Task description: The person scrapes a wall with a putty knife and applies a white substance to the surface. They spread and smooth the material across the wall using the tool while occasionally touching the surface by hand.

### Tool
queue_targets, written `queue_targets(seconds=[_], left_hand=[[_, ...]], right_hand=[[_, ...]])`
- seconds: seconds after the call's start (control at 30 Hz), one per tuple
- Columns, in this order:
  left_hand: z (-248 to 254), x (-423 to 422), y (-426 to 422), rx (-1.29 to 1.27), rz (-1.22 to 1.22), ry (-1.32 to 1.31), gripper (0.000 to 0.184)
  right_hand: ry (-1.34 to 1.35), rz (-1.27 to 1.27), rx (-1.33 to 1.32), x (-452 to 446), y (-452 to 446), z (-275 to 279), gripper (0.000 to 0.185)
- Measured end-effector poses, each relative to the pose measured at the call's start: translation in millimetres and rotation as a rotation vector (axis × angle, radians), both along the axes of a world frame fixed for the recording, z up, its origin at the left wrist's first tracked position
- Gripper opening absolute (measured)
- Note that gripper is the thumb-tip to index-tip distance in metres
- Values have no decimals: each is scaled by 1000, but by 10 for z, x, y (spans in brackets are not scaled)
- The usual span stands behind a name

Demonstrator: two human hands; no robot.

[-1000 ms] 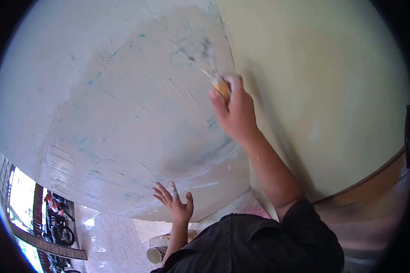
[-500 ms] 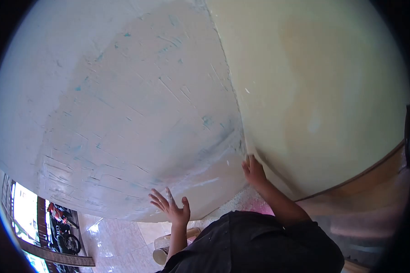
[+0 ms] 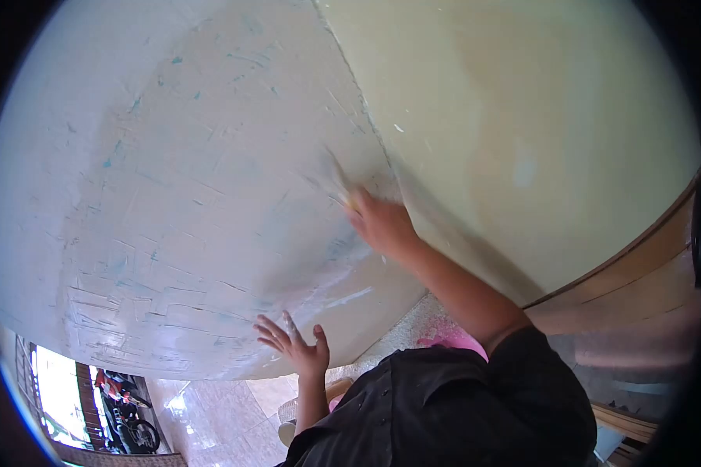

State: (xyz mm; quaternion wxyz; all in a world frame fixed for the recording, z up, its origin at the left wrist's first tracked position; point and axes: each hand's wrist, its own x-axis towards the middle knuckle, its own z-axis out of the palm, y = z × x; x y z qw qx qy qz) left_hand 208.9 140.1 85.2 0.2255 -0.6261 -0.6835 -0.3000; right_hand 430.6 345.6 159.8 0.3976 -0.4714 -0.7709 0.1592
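Observation:
My right hand (image 3: 382, 223) is closed round the handle of a putty knife (image 3: 333, 180), whose blade is blurred by motion against the grey-white wall (image 3: 210, 171). Scratch lines and small teal specks mark that wall. Just right of the hand runs the rough corner line where a yellowish wall (image 3: 584, 140) begins. Low in the view, my left hand (image 3: 296, 341) has its fingers spread and holds nothing. Pale smears show on one of its fingers, and it is in front of the lower part of the grey-white wall.
Behind my left forearm stands a pale container (image 3: 287, 432), partly hidden. Shiny tiles (image 3: 210, 412) cover the floor. A motorcycle (image 3: 132, 420) is beyond an opening at lower left. Brown trim (image 3: 623, 272) edges the yellowish wall, and something pink (image 3: 456, 338) lies near the corner.
From low by the corner, my right hand has moved up and left onto the grey-white wall, where the putty knife shows again. The view has shifted; my left hand stays spread.

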Motion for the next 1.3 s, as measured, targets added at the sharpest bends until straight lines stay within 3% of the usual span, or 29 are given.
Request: queue_targets(seconds=[0.07,0.1,0.17,0.27,0.4,0.47,0.53,0.63,0.7,0.73,0.77,0.83,0.93,1.1,1.17,1.23,1.3], left_hand=[[-108,-153,-114,1,37,-8,69],[-156,-206,-189,-10,68,-4,69],[-157,-285,-293,-29,94,-35,70],[-219,-307,-377,-80,157,-10,70],[-183,-267,-271,-89,56,-31,70],[-145,-260,-196,-65,-26,4,72],[-136,-169,-89,-27,-58,-26,72],[-151,-168,-89,-15,-71,-57,73],[-157,-162,-113,-25,-49,-57,73],[-157,-170,-144,-36,-30,-36,72],[-166,-187,-169,-47,-11,-14,70],[-203,-256,-250,-54,13,-15,70],[-207,-324,-252,-70,30,-14,70],[-141,-239,-150,-107,-28,-4,71],[-75,-213,-98,-68,-76,-6,70],[-27,-126,-54,-40,-83,-11,70],[0,-117,-40,-4,-90,-22,70]], right_hand=[[-9,-40,-145,134,-248,-1187,39],[-146,-59,-357,216,-387,-1670,41],[-66,-16,-397,331,-688,-2226,35],[42,12,-154,360,-493,-1943,31],[180,42,181,85,-113,5,30],[250,64,345,-74,-97,641,31],[286,81,387,-97,-111,807,30],[28,0,196,-249,-100,198,34],[-129,2,-76,-204,-236,-714,36],[-119,-46,-95,-172,-337,-1429,38],[-173,-16,-314,-71,-506,-1834,38],[-71,17,-348,112,-823,-2416,37],[87,33,-159,226,-770,-2283,35],[207,13,229,40,-147,-65,29],[252,-3,316,-40,-94,545,28],[233,-23,217,17,-48,828,27],[218,-53,179,26,46,323,28]])
